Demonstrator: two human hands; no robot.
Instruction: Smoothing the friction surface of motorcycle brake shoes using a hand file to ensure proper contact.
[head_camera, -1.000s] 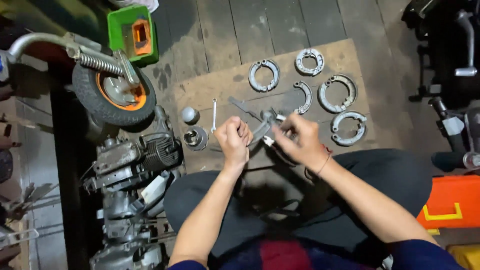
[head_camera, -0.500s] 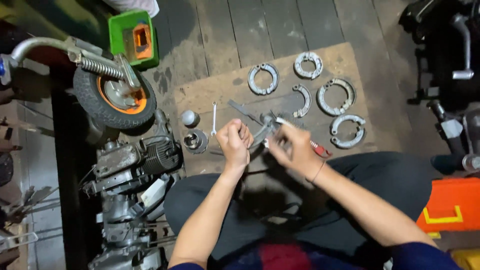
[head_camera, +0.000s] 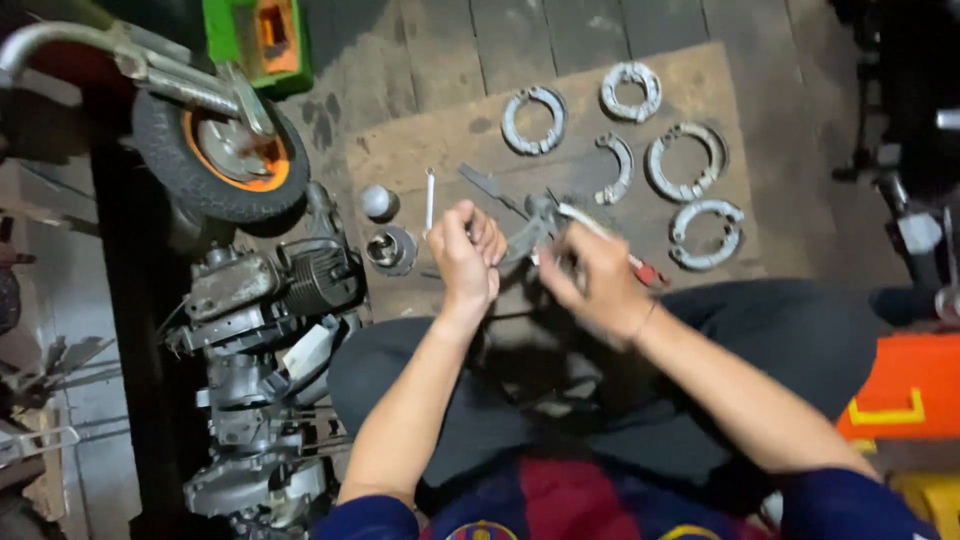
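Cardboard sheet (head_camera: 420, 160) on plank floor: my left hand (head_camera: 468, 250) grips a curved grey metal brake shoe (head_camera: 528, 232); my right hand (head_camera: 590, 282) pinches a red-handled tool (head_camera: 640, 268), needing steady leverage next.

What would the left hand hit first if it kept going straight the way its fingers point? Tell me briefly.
The left hand points up the picture, across the cardboard sheet. The first thing in that line looks like the dark flat metal strip, though its height above the floor is unclear.
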